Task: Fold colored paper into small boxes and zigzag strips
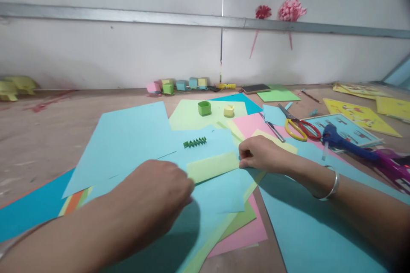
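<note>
A light green paper strip [213,167] is stretched between my two hands, over blue sheets. My left hand [163,192], slightly blurred, is closed at the strip's left end. At the right end, the fingers of my right hand [256,152] pinch the strip's edge; a silver bangle circles that wrist. Just beyond the strip lies a zigzag-folded dark green paper piece [195,142]. Farther back, a small green paper box [204,108] and a smaller yellow paper box [229,111] sit on a pale green sheet [182,115].
Scissors [299,126] with red and yellow handles and a cutter knife [272,127] lie right of my right hand, near a blue and purple glue gun [349,143]. Small coloured paper blocks [181,85] and a phone [255,88] rest along the wall.
</note>
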A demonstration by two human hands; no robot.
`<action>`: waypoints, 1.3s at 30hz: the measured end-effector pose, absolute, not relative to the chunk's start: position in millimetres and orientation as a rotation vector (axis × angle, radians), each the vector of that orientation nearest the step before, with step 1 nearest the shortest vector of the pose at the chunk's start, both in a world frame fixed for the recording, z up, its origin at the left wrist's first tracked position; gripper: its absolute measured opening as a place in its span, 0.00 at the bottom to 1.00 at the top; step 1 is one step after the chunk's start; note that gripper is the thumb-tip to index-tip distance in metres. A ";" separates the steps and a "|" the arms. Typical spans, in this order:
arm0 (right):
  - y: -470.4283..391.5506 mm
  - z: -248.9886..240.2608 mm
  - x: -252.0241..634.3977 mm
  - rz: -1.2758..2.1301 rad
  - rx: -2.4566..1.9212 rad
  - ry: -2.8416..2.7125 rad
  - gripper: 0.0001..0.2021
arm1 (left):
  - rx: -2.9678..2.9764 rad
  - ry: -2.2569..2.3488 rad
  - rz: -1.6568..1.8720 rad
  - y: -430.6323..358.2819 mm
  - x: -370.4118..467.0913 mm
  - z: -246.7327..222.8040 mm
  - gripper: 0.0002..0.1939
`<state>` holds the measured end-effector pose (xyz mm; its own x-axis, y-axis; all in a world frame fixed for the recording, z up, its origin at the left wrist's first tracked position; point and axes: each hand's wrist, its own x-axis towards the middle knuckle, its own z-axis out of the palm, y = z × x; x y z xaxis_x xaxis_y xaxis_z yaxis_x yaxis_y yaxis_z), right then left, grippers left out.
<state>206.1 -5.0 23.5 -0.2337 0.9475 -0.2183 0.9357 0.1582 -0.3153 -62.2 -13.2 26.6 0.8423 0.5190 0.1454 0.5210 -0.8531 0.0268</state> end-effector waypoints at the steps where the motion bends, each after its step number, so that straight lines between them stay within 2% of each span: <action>1: -5.1 22.8 206.0 0.590 -1.929 -2.370 0.04 | -2.975 -0.759 -0.264 -10.5 -50.8 25.4 0.18; 5: -6.2 18.9 202.8 0.509 -1.921 -2.406 0.05 | -2.946 -0.439 -0.651 8.4 -18.9 3.6 0.16; 9: -1.9 20.7 202.9 0.320 -1.946 -2.407 0.09 | -2.986 -0.511 -0.660 24.4 -19.4 -22.5 0.18; 13: 6.0 36.4 221.6 -0.084 -2.166 -2.274 0.16 | -3.029 -0.652 -0.621 22.2 -22.9 -25.3 0.20; 15: 8.0 43.8 235.4 -0.243 -2.318 -2.220 0.13 | -3.040 -0.739 -0.612 18.4 -22.2 -22.8 0.21; 20: 10.5 40.5 254.8 -0.171 -2.579 -2.301 0.07 | -3.012 -0.961 -0.649 16.2 -22.3 -22.3 0.23; 23: 14.4 32.1 253.3 -0.154 -2.623 -2.311 0.13 | -3.027 -1.034 -0.684 17.9 -23.5 -23.4 0.24; 28: 20.4 29.5 256.9 -0.227 -2.578 -2.287 0.12 | -3.039 -1.129 -0.793 18.8 -23.0 -20.9 0.27; 30: 21.3 32.8 261.3 -0.259 -2.581 -2.267 0.12 | -3.057 -1.167 -0.840 18.5 -22.6 -18.5 0.21; 33: 20.0 40.8 261.6 -0.347 -2.565 -2.211 0.13 | -3.071 -1.212 -0.863 18.4 -22.6 -14.7 0.05; 36: 14.2 47.8 250.4 -0.419 -2.461 -2.213 0.14 | -3.040 -1.228 -0.888 18.9 -23.0 -12.3 0.02; 39: 5.5 49.4 236.0 -0.338 -2.266 -2.380 0.12 | -2.993 -1.258 -0.869 19.7 -23.2 -12.0 0.03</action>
